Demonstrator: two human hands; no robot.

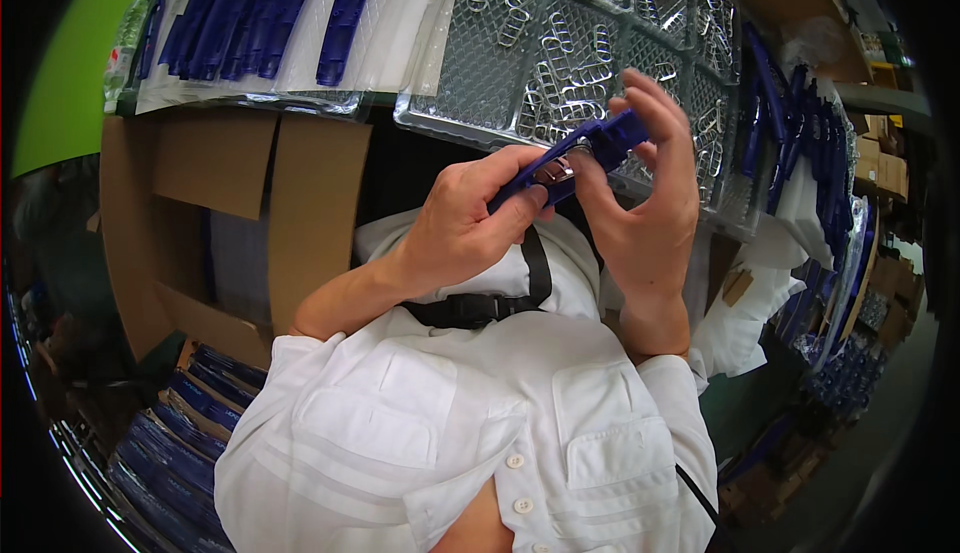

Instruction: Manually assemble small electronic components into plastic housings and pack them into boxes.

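Note:
A long blue plastic part [610, 143] is held up in front of me, tilted, with a small shiny metal clip [560, 169] in its hollow. My left hand [470, 208] grips its lower end, thumb pressed near the clip. With its thumb against the middle of the part, my right hand [650, 173] has its other fingers raised and spread behind the upper end. Just beyond my hands lies a clear divided tray [470, 83] holding many loose metal clips [575, 63].
Several similar blue parts [240, 23] lie on a white sheet at the far left; more blue parts [790, 133] are piled at the right. An open cardboard box [315, 203] stands left of me, with stacked blue packages [180, 453] below it. A plastic bottle [124, 58] stands at the far left.

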